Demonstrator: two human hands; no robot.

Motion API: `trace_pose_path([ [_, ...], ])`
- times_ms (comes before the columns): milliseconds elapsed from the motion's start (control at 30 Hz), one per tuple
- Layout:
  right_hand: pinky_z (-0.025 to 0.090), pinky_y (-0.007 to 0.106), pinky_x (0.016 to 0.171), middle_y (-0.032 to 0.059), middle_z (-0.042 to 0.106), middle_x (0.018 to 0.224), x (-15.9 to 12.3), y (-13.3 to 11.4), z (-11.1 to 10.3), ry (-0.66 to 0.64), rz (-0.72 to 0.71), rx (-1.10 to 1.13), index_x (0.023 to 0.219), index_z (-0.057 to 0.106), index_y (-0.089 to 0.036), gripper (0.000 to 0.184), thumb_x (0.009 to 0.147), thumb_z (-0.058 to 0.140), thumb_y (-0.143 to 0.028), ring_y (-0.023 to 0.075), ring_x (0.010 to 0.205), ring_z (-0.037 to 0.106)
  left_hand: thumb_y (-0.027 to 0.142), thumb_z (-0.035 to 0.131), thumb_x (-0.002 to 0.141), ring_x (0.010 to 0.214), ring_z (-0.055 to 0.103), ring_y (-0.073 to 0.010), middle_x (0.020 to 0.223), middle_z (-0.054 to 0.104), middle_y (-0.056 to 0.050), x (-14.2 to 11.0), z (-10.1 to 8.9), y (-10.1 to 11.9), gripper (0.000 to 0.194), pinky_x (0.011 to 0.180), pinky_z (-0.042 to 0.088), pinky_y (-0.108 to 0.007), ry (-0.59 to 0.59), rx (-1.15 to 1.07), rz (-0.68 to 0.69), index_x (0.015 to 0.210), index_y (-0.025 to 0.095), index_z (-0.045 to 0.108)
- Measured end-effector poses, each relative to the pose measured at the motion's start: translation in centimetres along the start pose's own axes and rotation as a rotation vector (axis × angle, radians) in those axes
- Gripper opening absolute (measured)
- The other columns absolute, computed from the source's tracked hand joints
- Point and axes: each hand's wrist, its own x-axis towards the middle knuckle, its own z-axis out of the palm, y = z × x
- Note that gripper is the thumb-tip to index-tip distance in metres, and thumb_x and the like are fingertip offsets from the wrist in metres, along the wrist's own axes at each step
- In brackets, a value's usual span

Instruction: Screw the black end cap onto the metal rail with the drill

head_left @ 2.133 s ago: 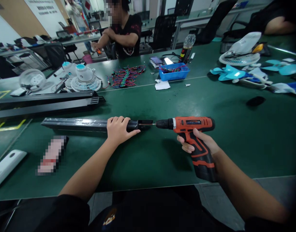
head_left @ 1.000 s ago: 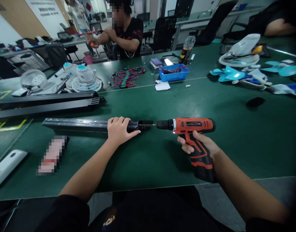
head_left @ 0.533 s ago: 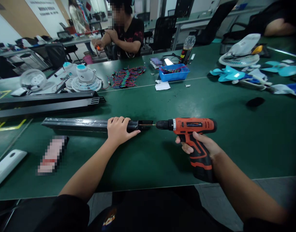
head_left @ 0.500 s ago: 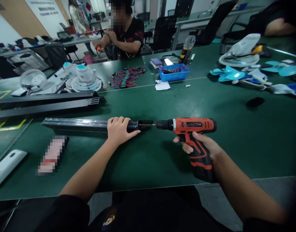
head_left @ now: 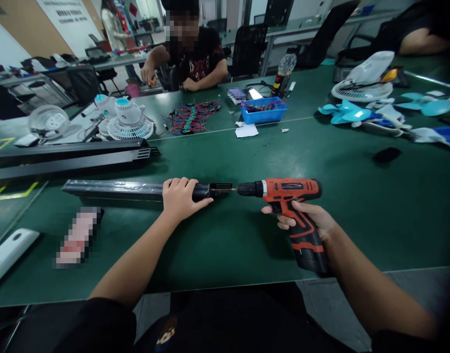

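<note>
A long black metal bar (head_left: 114, 189) lies across the green table (head_left: 357, 206). My left hand (head_left: 181, 197) is closed over the bar near its right end, pressing it down. My right hand (head_left: 306, 220) grips the handle of an orange and black cordless drill (head_left: 287, 193). The drill points left, and its bit tip sits at the slotted right end of the bar (head_left: 221, 188).
More black bars (head_left: 70, 158) lie at the back left, near small white fans (head_left: 129, 122). A bundle of coloured wires (head_left: 190, 117), a blue tray (head_left: 264, 113) and a bottle (head_left: 284, 73) stand further back. Blue fan blades (head_left: 353, 113) lie right. A person (head_left: 195, 54) sits opposite.
The drill has shifted slightly left toward the bar end, and its work light from a second ago is off. The person opposite has lowered both arms onto the table.
</note>
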Motion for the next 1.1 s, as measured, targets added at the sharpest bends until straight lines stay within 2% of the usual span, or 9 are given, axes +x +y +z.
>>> trace_pose_path([
  [133, 0.052, 0.034, 0.057, 0.012, 0.078, 0.105, 0.1, -0.3, 0.9, -0.001, -0.031, 0.064, 0.121, 0.067, -0.022, 0.05, 0.087, 0.071, -0.058, 0.0102, 0.05, 0.046, 0.084, 0.058, 0.085, 0.099, 0.064, -0.0345, 0.098, 0.074, -0.011, 0.0, -0.1, 0.1, 0.064, 0.097, 0.038, -0.05, 0.002, -0.008, 0.0, 0.107, 0.026, 0.072],
  [233, 0.051, 0.029, 0.056, 0.0077, 0.074, 0.098, 0.4, 0.0, 0.8, -0.048, 0.021, 0.142, 0.112, 0.069, -0.021, 0.039, 0.089, 0.075, -0.052, 0.008, 0.049, 0.043, 0.084, 0.058, 0.085, 0.099, 0.065, -0.0345, 0.099, 0.075, -0.011, 0.1, -0.1, 0.1, 0.064, 0.097, 0.038, -0.05, 0.0, -0.006, -0.003, 0.107, 0.026, 0.072],
  [333, 0.051, 0.027, 0.053, 0.0017, 0.066, 0.088, 0.7, 0.5, 0.4, -0.1, 0.067, 0.162, 0.102, 0.068, -0.019, 0.028, 0.09, 0.077, -0.043, 0.0065, 0.046, 0.034, 0.083, 0.059, 0.084, 0.1, 0.065, -0.0356, 0.1, 0.075, -0.012, 0.1, 0.0, 0.1, 0.065, 0.097, 0.038, -0.051, -0.008, -0.019, -0.009, 0.107, 0.024, 0.073],
  [467, 0.053, 0.027, 0.056, -0.0001, 0.059, 0.082, 0.7, 0.7, 0.2, -0.13, 0.092, 0.131, 0.097, 0.065, -0.018, 0.028, 0.094, 0.075, -0.044, 0.008, 0.048, 0.032, 0.083, 0.059, 0.084, 0.1, 0.065, -0.0359, 0.1, 0.075, -0.012, 0.0, 0.1, 0.1, 0.064, 0.098, 0.038, -0.052, 0.008, -0.02, -0.012, 0.107, 0.026, 0.073],
  [633, 0.054, 0.025, 0.06, -0.001, 0.057, 0.084, 0.7, 1.0, -0.2, -0.175, 0.073, 0.119, 0.094, 0.064, -0.018, 0.028, 0.096, 0.074, -0.044, 0.0062, 0.049, 0.031, 0.084, 0.059, 0.084, 0.099, 0.066, -0.0353, 0.1, 0.076, -0.011, 0.0, 0.1, 0.2, 0.063, 0.098, 0.039, -0.051, 0.016, -0.014, -0.011, 0.106, 0.026, 0.073],
  [767, 0.053, 0.025, 0.059, 0.0002, 0.059, 0.091, 0.8, 1.2, -0.4, -0.167, 0.051, 0.128, 0.099, 0.065, -0.018, 0.025, 0.097, 0.071, -0.043, 0.0043, 0.048, 0.03, 0.084, 0.059, 0.084, 0.1, 0.066, -0.0364, 0.101, 0.076, -0.013, 0.0, 0.1, 0.2, 0.065, 0.099, 0.039, -0.052, 0.008, -0.023, -0.012, 0.106, 0.024, 0.074],
  [1100, 0.055, 0.027, 0.058, 0.0041, 0.065, 0.095, 0.7, 1.3, -0.3, -0.136, 0.031, 0.096, 0.109, 0.067, -0.017, 0.028, 0.095, 0.073, -0.04, 0.006, 0.05, 0.04, 0.083, 0.061, 0.083, 0.1, 0.065, -0.0354, 0.1, 0.075, -0.011, -0.1, 0.0, 0.2, 0.062, 0.099, 0.039, -0.052, 0.012, -0.008, -0.011, 0.106, 0.026, 0.073],
])
